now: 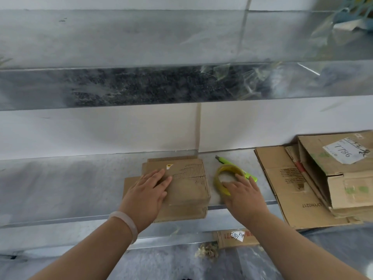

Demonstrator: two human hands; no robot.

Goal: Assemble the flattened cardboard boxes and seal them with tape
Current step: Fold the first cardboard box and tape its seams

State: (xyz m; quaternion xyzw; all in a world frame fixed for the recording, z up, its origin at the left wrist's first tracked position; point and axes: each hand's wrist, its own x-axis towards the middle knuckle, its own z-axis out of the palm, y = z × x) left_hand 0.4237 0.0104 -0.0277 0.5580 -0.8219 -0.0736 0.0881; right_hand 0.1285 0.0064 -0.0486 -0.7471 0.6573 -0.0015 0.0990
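While the head cam looks down at the metal shelf [60, 184], the left hand [149, 190] lies flat on the small cardboard box [187, 186], fingers straight and pressed close together. That box sits at the shelf's front edge, near flap hanging over it. Just to its right, the right hand [244, 196] rests on the yellow tape roll [219, 178], fingers fairly straight and a bit spread. The roll sits on top of a green utility knife [223, 160]. Further right there's a pile of flattened boxes [290, 178], the top one labelled T786.
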